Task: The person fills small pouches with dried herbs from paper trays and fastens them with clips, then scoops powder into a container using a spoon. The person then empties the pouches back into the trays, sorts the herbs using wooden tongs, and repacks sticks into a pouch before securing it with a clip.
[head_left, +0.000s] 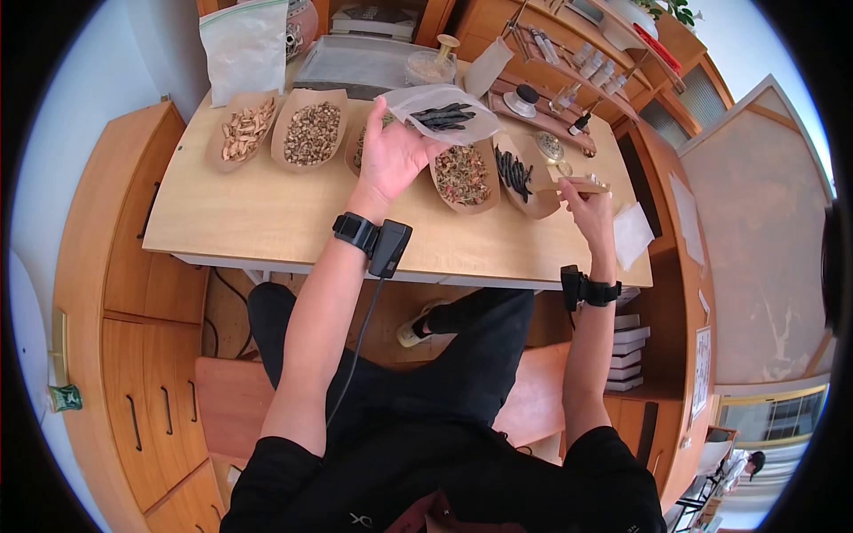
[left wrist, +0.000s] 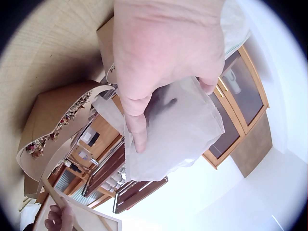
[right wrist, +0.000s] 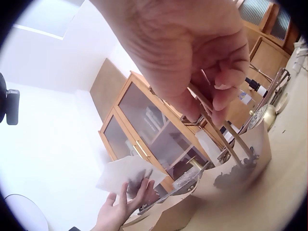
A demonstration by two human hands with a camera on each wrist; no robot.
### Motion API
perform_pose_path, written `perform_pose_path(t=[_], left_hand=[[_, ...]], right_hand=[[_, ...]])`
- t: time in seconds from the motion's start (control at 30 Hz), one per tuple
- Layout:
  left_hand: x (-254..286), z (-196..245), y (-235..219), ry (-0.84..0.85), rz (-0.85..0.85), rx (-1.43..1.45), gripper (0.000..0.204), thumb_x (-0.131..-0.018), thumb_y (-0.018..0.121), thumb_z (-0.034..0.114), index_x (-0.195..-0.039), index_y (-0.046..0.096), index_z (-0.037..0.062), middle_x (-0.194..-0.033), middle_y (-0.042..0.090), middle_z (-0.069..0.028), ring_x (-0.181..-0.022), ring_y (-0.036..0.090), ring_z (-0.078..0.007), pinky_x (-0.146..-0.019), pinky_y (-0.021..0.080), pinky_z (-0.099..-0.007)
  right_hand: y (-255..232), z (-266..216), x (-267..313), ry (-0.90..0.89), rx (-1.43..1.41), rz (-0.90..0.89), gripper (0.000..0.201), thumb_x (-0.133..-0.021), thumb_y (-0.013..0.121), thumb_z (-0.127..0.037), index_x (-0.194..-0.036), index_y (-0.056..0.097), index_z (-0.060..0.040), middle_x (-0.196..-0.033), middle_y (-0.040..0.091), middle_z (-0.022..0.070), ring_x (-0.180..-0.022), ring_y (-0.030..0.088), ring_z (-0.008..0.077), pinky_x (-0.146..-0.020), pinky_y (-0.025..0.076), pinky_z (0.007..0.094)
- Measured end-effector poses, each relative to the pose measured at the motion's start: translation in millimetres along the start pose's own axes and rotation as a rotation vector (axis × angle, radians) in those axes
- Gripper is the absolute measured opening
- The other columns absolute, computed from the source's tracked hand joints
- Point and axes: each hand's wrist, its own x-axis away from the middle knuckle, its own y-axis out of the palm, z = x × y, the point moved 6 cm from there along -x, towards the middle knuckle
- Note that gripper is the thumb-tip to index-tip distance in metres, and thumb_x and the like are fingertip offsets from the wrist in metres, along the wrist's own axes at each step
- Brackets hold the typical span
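Note:
My left hand (head_left: 395, 162) holds a frosted, translucent bag (head_left: 482, 126) above the table, thumb at one side and fingers at the other. Dark, elongated dried pieces (head_left: 444, 116) lie inside it. My right hand (head_left: 590, 215) pinches a pair of wooden tongs (right wrist: 222, 137), whose tips reach down into a brown paper tray (head_left: 538, 206). That tray contains similar dark dried pieces (head_left: 513, 172), and the tips are among them in the right wrist view. Beside it stands a paper tray of mixed reddish-green dried bits (head_left: 463, 175), just below the bag in the head view.
Further left are paper trays of chopped brown pieces (head_left: 311, 134) and pale slices (head_left: 248, 130). Behind them stand a white zip bag (head_left: 244, 53) and a grey metal tray (head_left: 348, 69). A wooden rack with small bottles (head_left: 591, 67) is at back right; a white sheet (head_left: 632, 235) lies near the right edge.

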Motion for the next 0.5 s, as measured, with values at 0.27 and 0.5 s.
perform_pose_path(t=[0.27,0.5], left_hand=[[-1.7,0.1,-0.7,-0.005,-0.014,0.015,0.079,-0.096,0.047,0.055,-0.146,0.027,-0.0018,-0.146,0.039,-0.0230,-0.134,0.042,-0.0367,-0.108,0.044,-0.0517],[-1.1,1.3,-4.5,-0.015,-0.026,0.046,0.078,-0.096,0.048,0.053,-0.147,0.025,-0.0019,-0.148,0.035,-0.0242,-0.136,0.039,-0.0383,-0.109,0.043,-0.0510]], right_hand=[[9.8,0.7,1.1,-0.076,0.063,-0.031,0.024,-0.089,0.067,-0.017,-0.098,0.072,0.0038,-0.077,0.071,0.0090,-0.069,0.064,0.0129,-0.064,0.050,0.0270],[1.9,-13.6,14.0,-0.071,0.055,-0.021,0.024,-0.088,0.067,-0.017,-0.098,0.072,0.0043,-0.080,0.072,0.0116,-0.072,0.064,0.0141,-0.067,0.050,0.0278]])
